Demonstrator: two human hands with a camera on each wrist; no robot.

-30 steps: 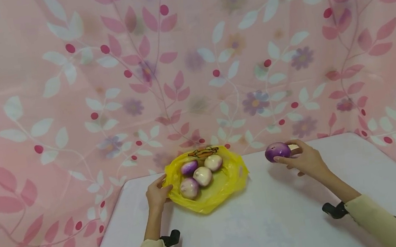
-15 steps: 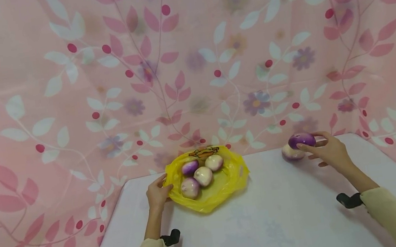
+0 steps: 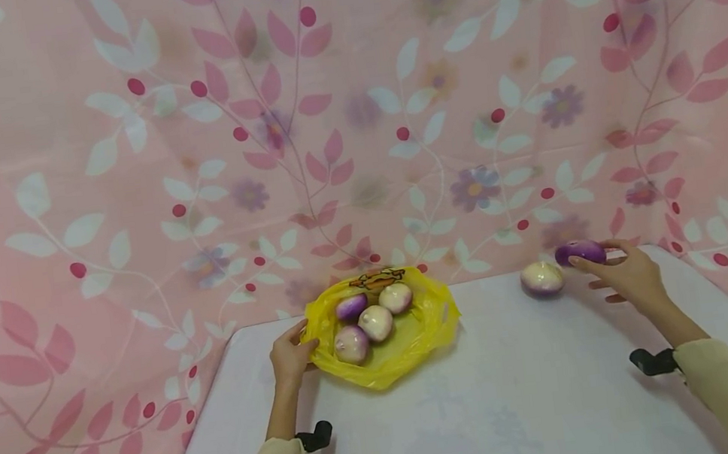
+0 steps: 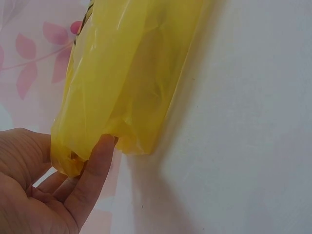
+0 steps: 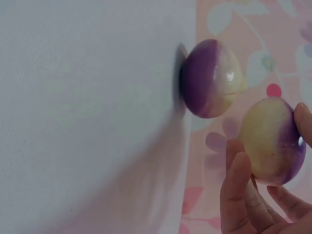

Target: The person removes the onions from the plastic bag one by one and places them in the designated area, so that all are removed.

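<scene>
My left hand pinches the left rim of a yellow plastic bag that lies spread with its mouth up. Several purple-and-white turnips sit inside it, one of them a pale turnip in the middle. In the left wrist view, thumb and fingers close on the edge of the bag. At the right, my right hand holds another turnip, purple side up in the head view. The right wrist view shows fingers and thumb around this turnip. Just left of it, a loose turnip rests on the table.
The white-covered table reaches back to a pink floral curtain hung behind and at both sides. Dark wrist-camera mounts sit at both sleeve cuffs.
My right hand has moved right with its turnip, past the loose turnip, which now shows fully on the table. The left hand stays at the bag's rim.
</scene>
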